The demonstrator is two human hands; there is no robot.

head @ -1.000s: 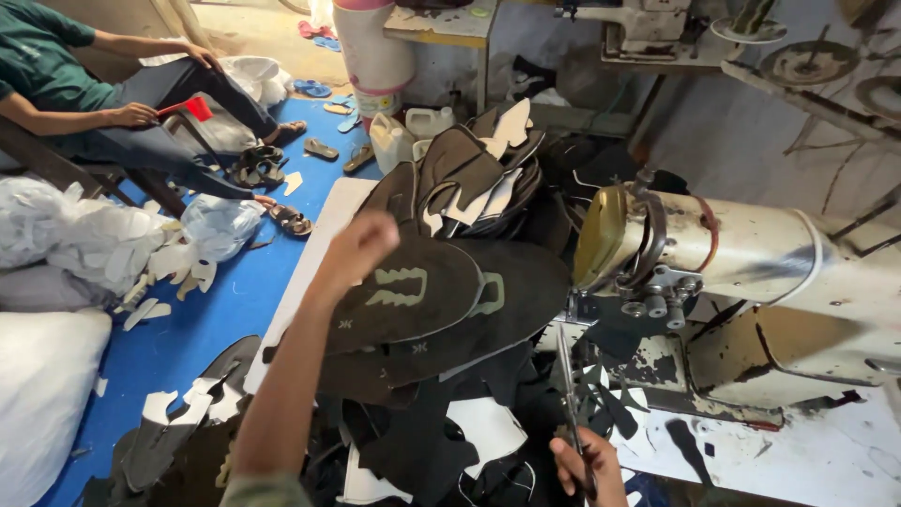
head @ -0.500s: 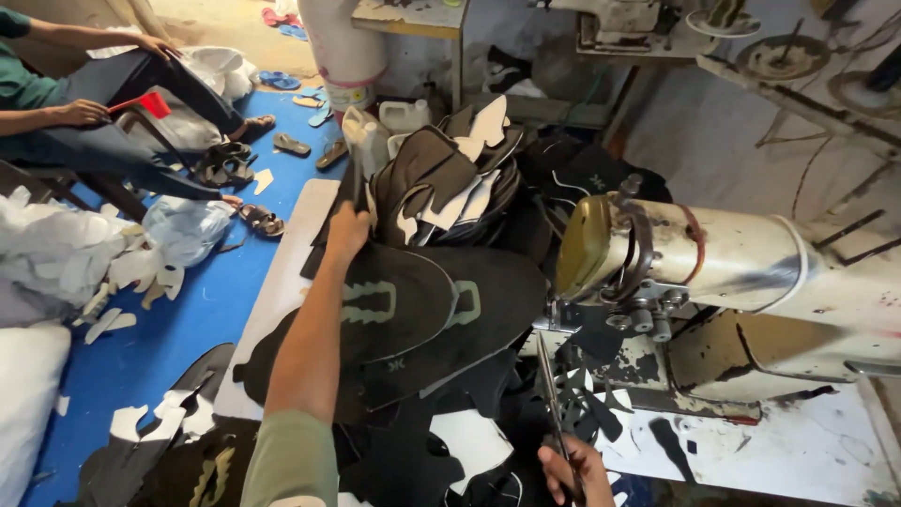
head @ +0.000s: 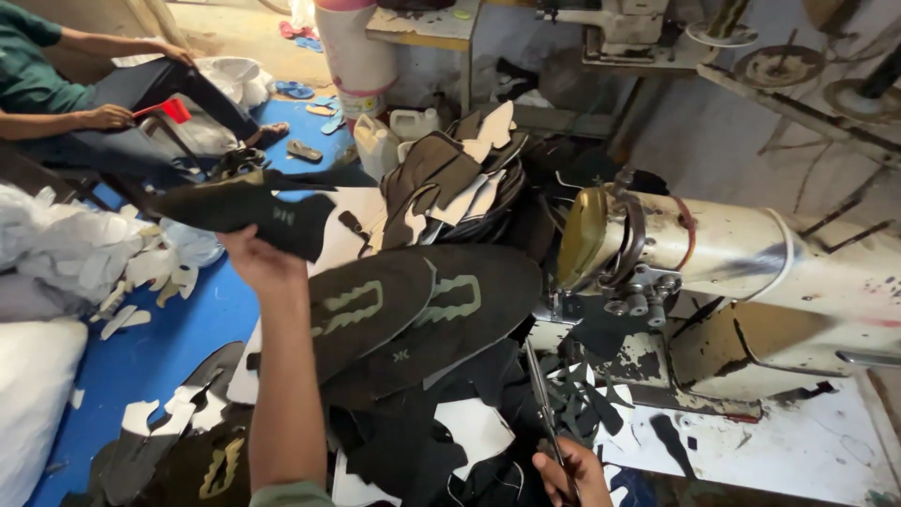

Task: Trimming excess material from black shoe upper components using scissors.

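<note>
From your head camera: your left hand [head: 258, 263] is clenched on a dark shoe piece [head: 246, 208], held up over the left edge of the surface [head: 826, 451]. Your right hand [head: 571, 469], low at the near edge, grasps long thin scissors [head: 542, 404]. Keep the piece flat and hold it firmly. The sewing machine [head: 741, 272] fills the right side. Dark cut pieces [head: 422, 310] crowd the middle. I think the left edge has the most room.

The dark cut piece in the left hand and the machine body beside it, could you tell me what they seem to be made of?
The dark cut piece looks like matte synthetic leather or fabric: it droops limply from the left hand. The machine body looks like cream-painted metal, glossy, chipped and stained.
</note>
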